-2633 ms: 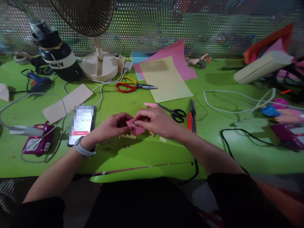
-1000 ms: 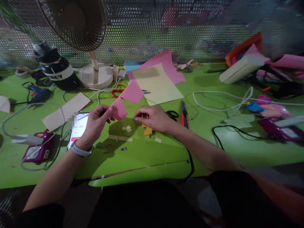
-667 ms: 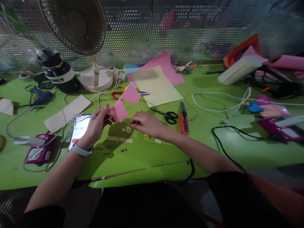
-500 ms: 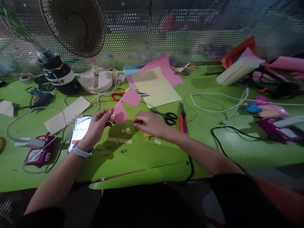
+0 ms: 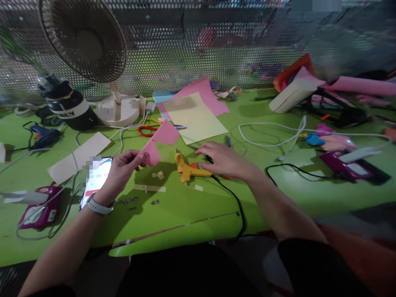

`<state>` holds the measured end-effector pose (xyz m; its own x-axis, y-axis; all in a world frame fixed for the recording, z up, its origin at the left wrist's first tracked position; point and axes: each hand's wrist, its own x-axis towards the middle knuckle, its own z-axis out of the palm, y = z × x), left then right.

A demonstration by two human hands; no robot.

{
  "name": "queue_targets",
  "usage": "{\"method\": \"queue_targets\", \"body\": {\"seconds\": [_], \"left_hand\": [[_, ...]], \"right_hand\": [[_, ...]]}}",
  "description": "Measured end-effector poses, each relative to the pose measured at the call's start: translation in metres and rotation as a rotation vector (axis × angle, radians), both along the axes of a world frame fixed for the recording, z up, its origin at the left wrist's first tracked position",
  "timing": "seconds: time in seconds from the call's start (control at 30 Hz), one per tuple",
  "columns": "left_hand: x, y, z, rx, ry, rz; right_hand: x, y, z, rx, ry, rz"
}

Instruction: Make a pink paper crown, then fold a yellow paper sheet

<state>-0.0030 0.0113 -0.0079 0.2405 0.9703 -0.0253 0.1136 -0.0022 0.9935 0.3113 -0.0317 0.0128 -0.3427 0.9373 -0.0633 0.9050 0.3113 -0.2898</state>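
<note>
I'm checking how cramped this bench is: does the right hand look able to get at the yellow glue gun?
Probably yes: the right hand is close to the yellow glue gun, fingers apart, and nothing seems to lie between them.

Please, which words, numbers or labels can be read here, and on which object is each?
"00:06", then blurrier digits: phone screen.
"Y", ending a blurred word: pale band of the dark bottle.
Too small or blurred: other phone text; labels on the left purple box and right purple box.

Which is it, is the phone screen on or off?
On: the phone screen is lit white, showing digits and a red bar.
</note>
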Motion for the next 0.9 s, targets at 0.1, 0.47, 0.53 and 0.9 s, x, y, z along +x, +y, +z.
{"method": "queue_targets", "body": {"seconds": [0.1,0.47,0.53,0.9], "left_hand": [[0.001,0.0,-0.001,-0.061,-0.053,0.013],[0.0,0.003,-0.002,-0.101,-0.06,0.05],[0.001,0.003,-0.002,-0.146,-0.124,0.059],[0.004,0.007,0.004,-0.333,-0.411,0.118]], "right_hand": [[0.005,-0.003,-0.003,-0.039,-0.059,0.023],[-0.013,-0.014,-0.011,-0.118,-0.229,0.081],[-0.016,-0.014,-0.015,-0.117,-0.22,0.093],[-0.025,-0.007,-0.02,-0.102,-0.14,-0.002]]}}
